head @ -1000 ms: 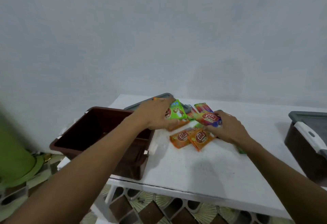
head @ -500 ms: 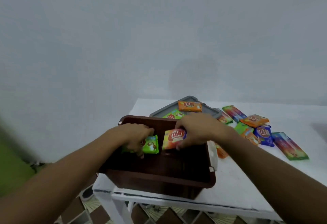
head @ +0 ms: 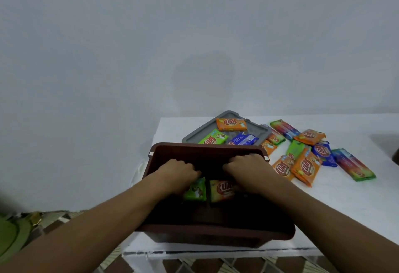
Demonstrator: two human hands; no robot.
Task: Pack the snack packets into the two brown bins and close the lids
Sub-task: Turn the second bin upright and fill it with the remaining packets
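Observation:
A brown bin (head: 216,231) stands open at the table's near left corner. Both my hands reach down inside it. My left hand (head: 179,171) is closed on a green snack packet (head: 195,190). Beside it, my right hand (head: 246,169) is closed on an orange-yellow packet (head: 222,189). The two packets stand side by side low in the bin. The grey lid (head: 194,136) lies flat behind the bin with three packets on it. Several more packets, among them an orange one (head: 305,166), lie scattered on the white table (head: 334,208) to the right.
A dark object (head: 396,156), cut off by the frame, sits at the far right table edge. The wall rises right behind the table. A green object (head: 8,238) is on the tiled floor at lower left.
My hands carried the green and orange packets from the pile on the table leftward into the bin and have lowered them deeper inside. The view has swung left over the bin.

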